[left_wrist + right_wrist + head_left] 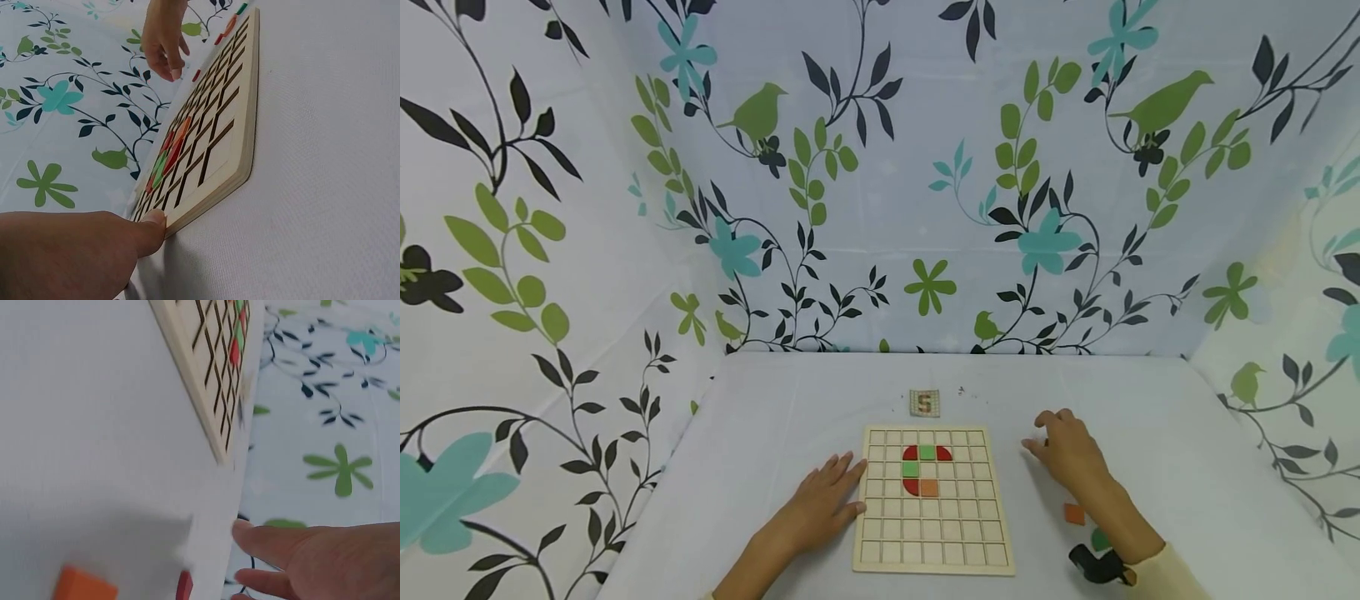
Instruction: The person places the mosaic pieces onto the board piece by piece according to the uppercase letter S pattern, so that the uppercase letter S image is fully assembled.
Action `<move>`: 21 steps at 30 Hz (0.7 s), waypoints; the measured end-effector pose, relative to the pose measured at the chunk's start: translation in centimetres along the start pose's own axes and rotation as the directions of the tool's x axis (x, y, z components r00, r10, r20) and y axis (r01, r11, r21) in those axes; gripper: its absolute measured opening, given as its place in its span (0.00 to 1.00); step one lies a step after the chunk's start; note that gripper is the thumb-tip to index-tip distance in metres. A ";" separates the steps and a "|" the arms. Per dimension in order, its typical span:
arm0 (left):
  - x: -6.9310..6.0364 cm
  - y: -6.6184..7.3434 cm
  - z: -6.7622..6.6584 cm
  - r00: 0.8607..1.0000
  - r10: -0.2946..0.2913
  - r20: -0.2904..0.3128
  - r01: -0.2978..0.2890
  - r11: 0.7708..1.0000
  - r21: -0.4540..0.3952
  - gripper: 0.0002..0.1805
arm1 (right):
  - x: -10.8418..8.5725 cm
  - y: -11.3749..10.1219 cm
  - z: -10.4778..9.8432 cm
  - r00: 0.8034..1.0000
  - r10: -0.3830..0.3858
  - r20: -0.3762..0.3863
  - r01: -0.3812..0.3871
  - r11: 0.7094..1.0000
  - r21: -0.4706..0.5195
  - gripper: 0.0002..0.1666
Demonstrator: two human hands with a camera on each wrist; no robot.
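A wooden grid board (934, 533) lies on the white cloth. In its upper cells are red quarter-round pieces, green squares (927, 452) and an orange square (928, 487). My left hand (823, 504) touches the board's left edge with fingertips and thumb; the left wrist view shows the thumb (152, 219) at the rim. To the right of the board my right hand (1071, 450) hovers, fingers apart and slightly bent, holding nothing visible. Near it, a small red piece (184, 585) lies on the cloth, hidden from the head view by that hand.
Behind the board lies a small patterned tile (924, 403) marked with what looks like an S. An orange square (1074, 514) and a dark green piece (1101, 540) lie beside my right forearm, near a black object (1097, 565) at the wrist. A leaf-patterned curtain (880, 250) stands behind.
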State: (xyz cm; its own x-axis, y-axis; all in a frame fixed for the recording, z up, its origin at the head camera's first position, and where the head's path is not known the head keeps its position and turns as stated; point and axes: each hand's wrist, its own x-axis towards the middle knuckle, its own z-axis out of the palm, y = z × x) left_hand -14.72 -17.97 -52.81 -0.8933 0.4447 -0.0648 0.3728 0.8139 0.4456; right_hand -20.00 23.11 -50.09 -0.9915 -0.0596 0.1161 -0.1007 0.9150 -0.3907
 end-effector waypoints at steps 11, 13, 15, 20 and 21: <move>0.0 -0.1 0.1 1.000 -0.006 0.009 0.006 1.000 -0.010 0.37 | 0.7 3.0 0.7 0.993 -0.052 0.105 0.046 0.997 0.063 0.10; 0.0 -0.1 0.1 1.000 -0.004 0.003 0.004 1.000 -0.003 0.37 | 0.8 3.0 0.8 0.990 -0.072 0.120 0.060 0.993 0.100 0.12; 0.0 -0.1 0.1 1.000 -0.004 -0.001 0.004 1.000 -0.002 0.37 | 1.0 3.0 0.8 0.988 -0.068 0.141 0.050 0.991 0.128 0.17; 0.0 -0.3 0.1 1.000 0.000 0.000 0.000 1.000 -0.013 0.37 | 1.3 2.8 0.5 0.985 0.043 0.168 -0.063 0.991 0.121 0.25; 0.0 -0.4 0.2 1.000 0.001 0.000 -0.001 1.000 -0.012 0.37 | 1.3 2.8 0.5 0.984 0.058 0.166 -0.078 0.991 0.113 0.25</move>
State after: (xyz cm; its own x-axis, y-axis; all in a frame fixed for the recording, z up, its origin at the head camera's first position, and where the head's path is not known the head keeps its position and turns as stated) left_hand -14.79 -18.24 -53.14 -0.8931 0.4452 -0.0642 0.3704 0.8088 0.4567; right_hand -21.59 25.39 -51.53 -0.9956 -0.0714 -0.0602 -0.0319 0.8659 -0.4993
